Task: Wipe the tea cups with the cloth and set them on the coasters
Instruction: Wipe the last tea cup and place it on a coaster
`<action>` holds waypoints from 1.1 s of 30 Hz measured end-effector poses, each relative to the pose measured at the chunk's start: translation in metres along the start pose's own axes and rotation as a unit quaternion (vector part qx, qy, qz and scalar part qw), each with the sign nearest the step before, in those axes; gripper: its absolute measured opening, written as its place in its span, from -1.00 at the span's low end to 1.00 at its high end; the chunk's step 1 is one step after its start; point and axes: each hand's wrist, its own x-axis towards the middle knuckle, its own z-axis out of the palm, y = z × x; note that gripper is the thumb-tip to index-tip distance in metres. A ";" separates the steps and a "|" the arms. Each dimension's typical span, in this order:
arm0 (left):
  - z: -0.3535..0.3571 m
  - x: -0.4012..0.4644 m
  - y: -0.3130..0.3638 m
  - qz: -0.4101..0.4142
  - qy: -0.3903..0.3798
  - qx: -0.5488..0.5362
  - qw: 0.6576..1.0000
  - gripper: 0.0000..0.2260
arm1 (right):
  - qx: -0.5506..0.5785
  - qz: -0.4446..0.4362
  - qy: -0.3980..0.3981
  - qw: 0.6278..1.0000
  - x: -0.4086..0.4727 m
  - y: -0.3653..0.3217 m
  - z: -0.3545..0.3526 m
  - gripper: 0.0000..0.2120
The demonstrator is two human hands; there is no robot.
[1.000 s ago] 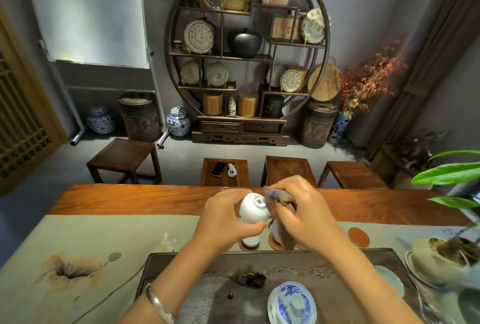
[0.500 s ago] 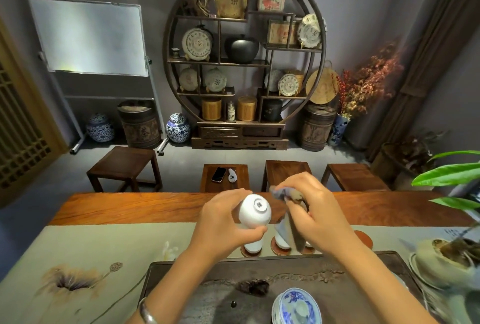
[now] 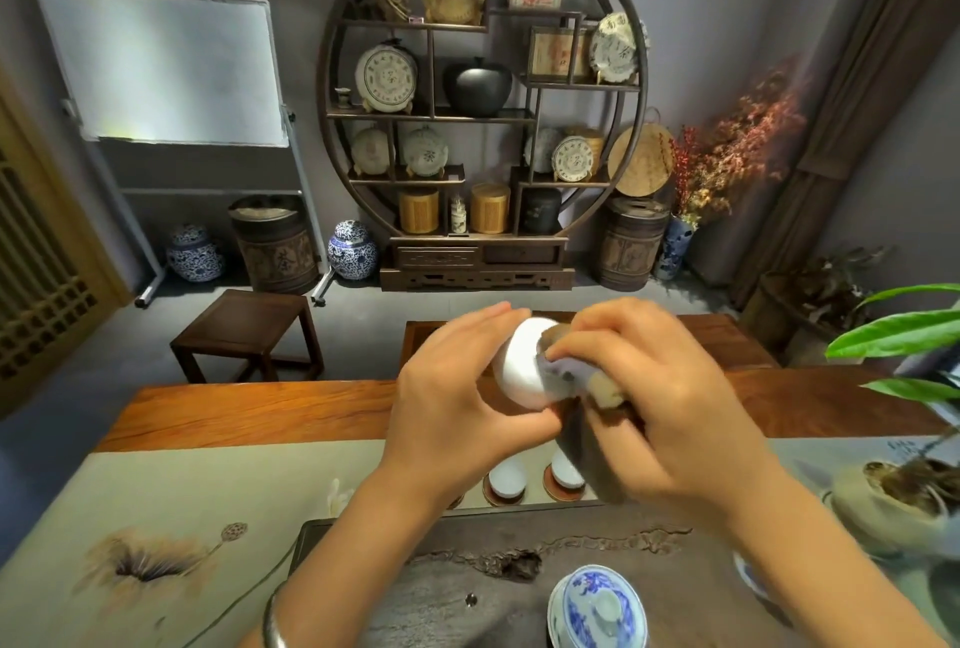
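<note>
Tea cup (image 3: 519, 367): white, being held tilted in the air above the table (image 3: 249, 411), between both hands. Left hand (image 3: 457, 398) is wrapping its grip round the cup's outside; right hand (image 3: 660, 403) is clamping its grip on the cloth (image 3: 587, 419), pressing it against the cup.

Handling note: wiping likely goes best by turning the cup against the cloth while the left hand is steadying it.

Below: two cups (image 3: 508, 478) are sitting on coasters (image 3: 563, 491) beside the dark tea tray (image 3: 426, 580).

Obscured: cup's rim and inside, blurred cloth folds, further coasters behind the wrists.
</note>
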 end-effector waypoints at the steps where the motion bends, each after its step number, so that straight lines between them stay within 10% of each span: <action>1: -0.002 0.004 0.002 0.007 0.007 0.003 1.000 -0.44 | 0.022 0.007 0.022 0.999 0.003 0.002 -0.007 -0.76; 5: -0.009 0.017 0.003 -0.010 -0.005 0.024 1.000 -0.40 | 0.019 0.059 0.112 0.992 0.015 0.009 -0.018 -0.72; 13: -0.005 0.027 -0.002 0.010 0.001 0.038 0.999 -0.45 | -0.115 0.015 0.008 0.993 0.017 -0.001 0.012 -0.75; 21: -0.001 0.005 -0.017 -0.040 -0.040 0.064 0.996 -0.43 | 0.135 0.205 0.040 0.969 0.011 0.018 0.010 -0.73; 33: -0.005 0.015 -0.003 0.061 -0.020 0.086 0.994 -0.42 | -0.047 0.071 0.018 0.996 0.010 -0.018 0.015 -0.81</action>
